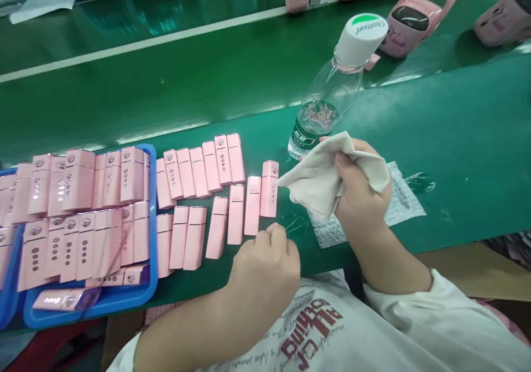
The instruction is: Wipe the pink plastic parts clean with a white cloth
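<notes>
My right hand (pixel 363 197) grips a folded white cloth (pixel 315 178), its loose corner hanging out to the left. My left hand (pixel 265 269) is curled closed above the table's front edge; what its fingers hold, if anything, is hidden beneath the knuckles. Just beyond it lies a slim pink case (pixel 270 189) with a column of small round buttons, near the cloth's corner. To its left is another pink case (pixel 253 206) with a dotted grille, followed by several more in two loose rows. A clear bubble-wrap sheet (pixel 406 197) lies partly under my right hand and forearm.
A blue tray (pixel 152 222) packed with pink cases stands at left, beside another tray. Behind the cloth, a clear bottle (pixel 332 95) with a white cap holds small reddish bits. Pink handled devices (pixel 409 26) stand at the back right. An open cardboard box (pixel 477 272) is below the table.
</notes>
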Demonstrator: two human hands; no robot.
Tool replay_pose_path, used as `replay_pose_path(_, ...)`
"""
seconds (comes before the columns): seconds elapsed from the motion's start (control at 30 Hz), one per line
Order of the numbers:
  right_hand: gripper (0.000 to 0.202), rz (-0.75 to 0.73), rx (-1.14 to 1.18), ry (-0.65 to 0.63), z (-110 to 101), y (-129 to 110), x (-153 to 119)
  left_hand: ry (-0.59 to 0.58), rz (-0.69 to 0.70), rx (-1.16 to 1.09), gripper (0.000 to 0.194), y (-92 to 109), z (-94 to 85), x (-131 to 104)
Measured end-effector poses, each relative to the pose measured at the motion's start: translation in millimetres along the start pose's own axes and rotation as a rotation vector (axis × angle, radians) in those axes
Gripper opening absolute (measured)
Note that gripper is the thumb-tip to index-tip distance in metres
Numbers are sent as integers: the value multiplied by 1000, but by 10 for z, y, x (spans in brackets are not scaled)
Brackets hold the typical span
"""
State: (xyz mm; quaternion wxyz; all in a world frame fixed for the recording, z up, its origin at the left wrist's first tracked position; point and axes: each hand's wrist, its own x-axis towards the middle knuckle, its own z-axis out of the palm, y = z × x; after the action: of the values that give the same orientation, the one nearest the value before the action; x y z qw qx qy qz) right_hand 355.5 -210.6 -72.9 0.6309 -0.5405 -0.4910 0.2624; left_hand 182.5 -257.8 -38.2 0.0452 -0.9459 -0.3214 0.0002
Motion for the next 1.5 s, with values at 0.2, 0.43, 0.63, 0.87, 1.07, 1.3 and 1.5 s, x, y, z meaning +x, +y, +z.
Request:
replay_pose_path(0.2,15,-33,106,24,39,-3,20,8,-6,-88,20,11,3,188)
replay_pose_path(0.43,14,37,151,53,91,167,85,-240,-16,-245,26,-179,-21,375)
replay_pose_path(0.63,20,438,585,244,191,97,159,-277,-376,-621,28,-731,-27,-32)
replay_pose_path(0.87,20,757,817,88,207,-68,124,371,-830,-1414,42,-977,125,-195)
replay_pose_path(1.07,13,914,853,231,299,-62,146,407,-750,-2036,47,-822,309,23)
replay_pose_path(1.3,20,933,893,118,329,-81,32,258,-625,-2150,55,-697,411,-15)
replay_pose_path(1.5,38,1072,826,-43,372,-119,-60,185,-572,-2052,53,-634,445,-58)
